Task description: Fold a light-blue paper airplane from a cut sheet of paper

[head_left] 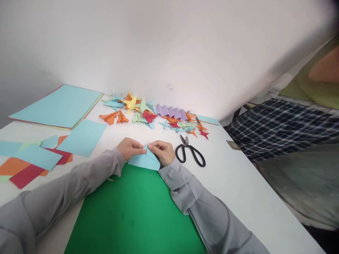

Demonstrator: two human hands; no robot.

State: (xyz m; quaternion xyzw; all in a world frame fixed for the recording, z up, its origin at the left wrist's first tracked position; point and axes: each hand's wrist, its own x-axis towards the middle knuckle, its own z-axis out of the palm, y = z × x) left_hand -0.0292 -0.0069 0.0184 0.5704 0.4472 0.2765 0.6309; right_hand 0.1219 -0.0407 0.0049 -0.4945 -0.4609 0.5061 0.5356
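Note:
Between my two hands is a light blue sheet of paper (144,162), folded at its far end into a point. My left hand (131,148) pinches the left side of that folded tip. On the other side, my right hand (163,152) grips the right folded edge, its fingers curled. The paper is over the far end of a green mat (132,211); I cannot tell whether it rests on it. Just right of my right hand lies a pair of scissors (189,150) with black handles, blades slightly apart and pointing away.
Folded paper shapes (131,103) in several colours lie along the wall, with a pleated purple paper (171,112) among them. A stack of large sheets (58,106) sits back left. Loose coloured pieces (39,157) spread at left. Plaid cloth (280,123) hangs beyond the table's right edge.

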